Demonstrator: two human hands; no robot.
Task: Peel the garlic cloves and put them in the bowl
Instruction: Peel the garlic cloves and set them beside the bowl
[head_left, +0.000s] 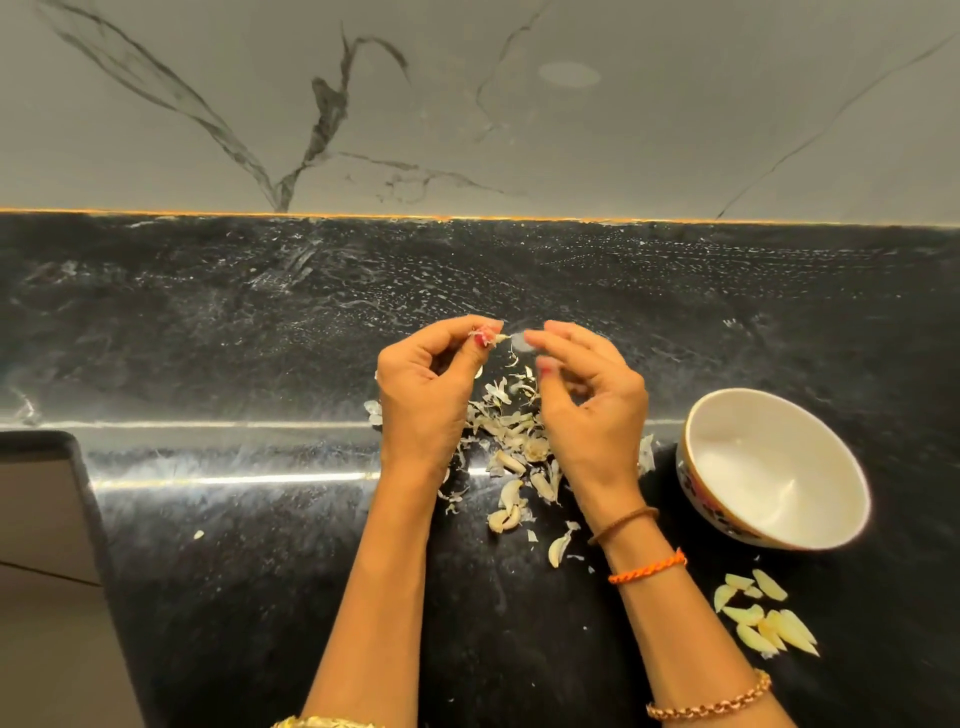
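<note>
**Mid-peel over the skin pile, bowl holding nothing yet**

Left hand (423, 387) pinches a small garlic clove (496, 339) between thumb and fingertips, held above the dark counter (234, 338), far of the skin pile (506, 421). Right hand (584, 395) has thumb and forefinger closed on a thin flake of skin (519, 344) beside the clove's tip; other fingers loosely curled.

Handling, as judged: clove light, firm, slick once bare; skin papery and tears easily. Best held by its flanks, skin lifted from the pointed end.

Count: one white bowl (852, 499) near right, nothing visible inside. Roughly nine peeled cloves (763, 618) lie on the counter nearer than the bowl. About five unpeeled cloves (506, 514) between the wrists; exact number unclear among the scraps.
</note>
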